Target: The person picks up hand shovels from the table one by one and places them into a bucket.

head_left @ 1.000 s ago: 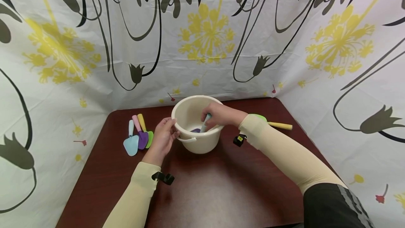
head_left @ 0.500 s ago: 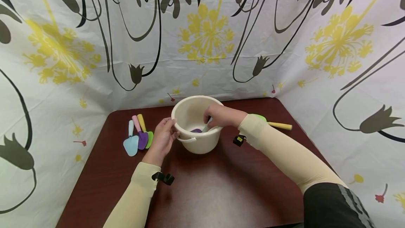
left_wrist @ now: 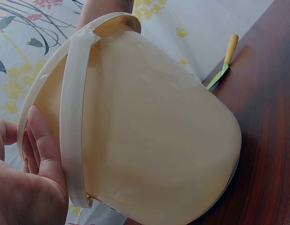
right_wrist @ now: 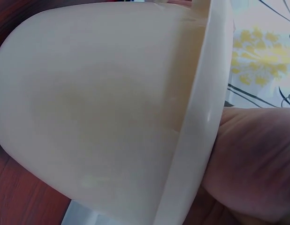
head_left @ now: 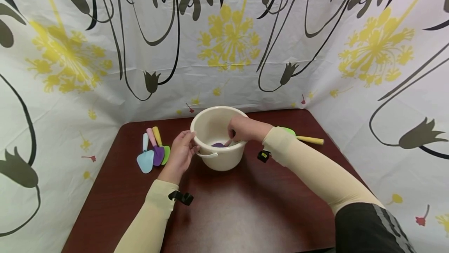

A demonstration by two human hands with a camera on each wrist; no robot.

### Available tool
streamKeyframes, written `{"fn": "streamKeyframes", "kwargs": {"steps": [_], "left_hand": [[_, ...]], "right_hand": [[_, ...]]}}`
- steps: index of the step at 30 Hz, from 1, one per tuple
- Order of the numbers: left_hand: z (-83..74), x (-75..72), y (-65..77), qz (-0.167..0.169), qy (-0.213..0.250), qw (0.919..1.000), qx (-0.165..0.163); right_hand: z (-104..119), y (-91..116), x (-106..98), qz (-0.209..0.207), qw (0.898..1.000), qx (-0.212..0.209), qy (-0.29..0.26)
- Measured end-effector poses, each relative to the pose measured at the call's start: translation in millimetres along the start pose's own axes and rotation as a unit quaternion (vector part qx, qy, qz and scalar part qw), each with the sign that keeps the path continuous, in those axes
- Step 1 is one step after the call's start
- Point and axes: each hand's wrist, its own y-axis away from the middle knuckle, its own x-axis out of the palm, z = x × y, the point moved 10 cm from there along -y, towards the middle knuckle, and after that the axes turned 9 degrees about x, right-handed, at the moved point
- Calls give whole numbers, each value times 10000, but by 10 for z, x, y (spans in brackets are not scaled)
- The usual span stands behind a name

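Note:
A cream bucket stands upright on the dark table. My left hand pinches its rim at the left; the left wrist view shows the thumb and fingers on either side of the rim, close to the bucket's handle. Over the right side of the rim, my right hand reaches down inside, its fingertips mostly hidden. Whether it grips anything there I cannot tell. Near those fingers a purple shovel blade shows on the bucket's floor. In the right wrist view the hand's heel lies against the rim.
Left of the bucket lie a light blue trowel, a purple shovel with a pink handle, and a green one with a yellow handle. Another yellow-handled green trowel lies to the right. A patterned sheet hangs around the table.
My right hand has gone lower into the bucket, its fingers turning downward. The light blue handle it held one second ago is no longer visible. The left hand keeps its place on the rim.

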Motion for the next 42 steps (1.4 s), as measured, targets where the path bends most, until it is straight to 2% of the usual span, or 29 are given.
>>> {"fn": "streamKeyframes", "kwargs": {"steps": [11, 19, 33, 42], "left_hand": [[4, 3, 11, -7, 1, 10000, -20], [16, -4, -4, -33, 23, 10000, -29], [32, -19, -4, -79, 0, 9999, -76], [26, -15, -5, -58, 7, 10000, -81]], "right_hand": [[-10, 44, -11, 68, 9996, 276, -8], [-55, 50, -25, 48, 9992, 289, -288], [-180, 185, -307, -755, 9964, 169, -359], [-414, 466, -560, -1333, 9870, 461, -766]]}}
